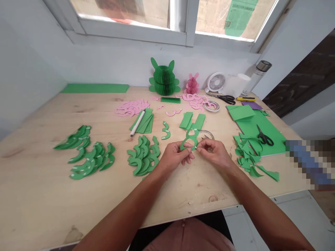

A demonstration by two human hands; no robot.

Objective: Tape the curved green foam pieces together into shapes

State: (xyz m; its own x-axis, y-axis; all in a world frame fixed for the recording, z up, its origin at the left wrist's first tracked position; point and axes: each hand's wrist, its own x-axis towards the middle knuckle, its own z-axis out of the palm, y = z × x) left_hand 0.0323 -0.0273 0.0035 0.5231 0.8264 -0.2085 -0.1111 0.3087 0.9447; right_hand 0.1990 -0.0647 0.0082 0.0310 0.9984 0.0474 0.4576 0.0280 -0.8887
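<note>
Pale wooden tabletop (34,195) against a white wall, beneath a white-framed window (136,31). Left hand (178,153): thumb and fingers closed on a curvy green cutout (196,141), held above the table near its front edge. Right hand (213,150): thumb and forefinger in a narrow pinch on a small white strip (195,147) at the cutout's lower end; cannot tell whether the strip is loose from the paper.

Just beyond the right hand: a ring-shaped roll (209,132), partly hidden. Beyond the cutout, green rectangles (186,120). Left of the hands, one wavy green piece (168,134) and a pile of similar pieces (142,153); farther left, a larger spread of pieces (91,160) bearing white strips. A white marker (137,123) lies on stacked green cards (147,122).

Right side: green scraps (244,155) beside green sheets (272,127), with black-handled scissors (266,138) on top.

Farther back: pink cutouts (132,108) at left, a green honeycomb figure (164,80), a smaller pink figure (192,85), a white fan (216,82), a yellow cutter (246,99).
</note>
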